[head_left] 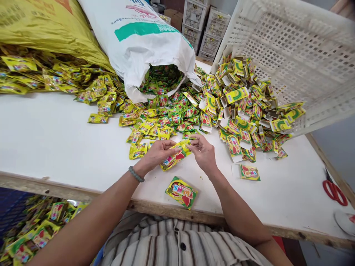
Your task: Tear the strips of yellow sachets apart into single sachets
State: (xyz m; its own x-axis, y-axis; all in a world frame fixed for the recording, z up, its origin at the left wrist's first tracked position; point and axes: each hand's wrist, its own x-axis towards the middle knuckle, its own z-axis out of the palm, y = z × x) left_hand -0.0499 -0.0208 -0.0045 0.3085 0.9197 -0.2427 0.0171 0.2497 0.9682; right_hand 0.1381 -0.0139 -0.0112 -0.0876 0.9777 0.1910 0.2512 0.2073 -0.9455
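My left hand (158,152) is closed around a yellow-and-green candy box (172,160) with a watermelon picture, held tilted just above the table. At its upper right end my right hand (205,154) pinches with thumb and fingers; whether they grip a flap or a small packet there cannot be made out. Nearer my body, a second candy box (181,193) lies flat by the table edge. Beyond my hands spread loose yellow candy packets (138,150) and green candy packets (181,117).
A white sack (116,48) spills green packets; a yellow bag (55,33) lies at left. Unfilled cartons (241,96) pour from a tipped white crate (277,48). One flattish carton (249,172) and red scissors (334,192) lie right. Below left, a blue basket (13,207) holds boxes.
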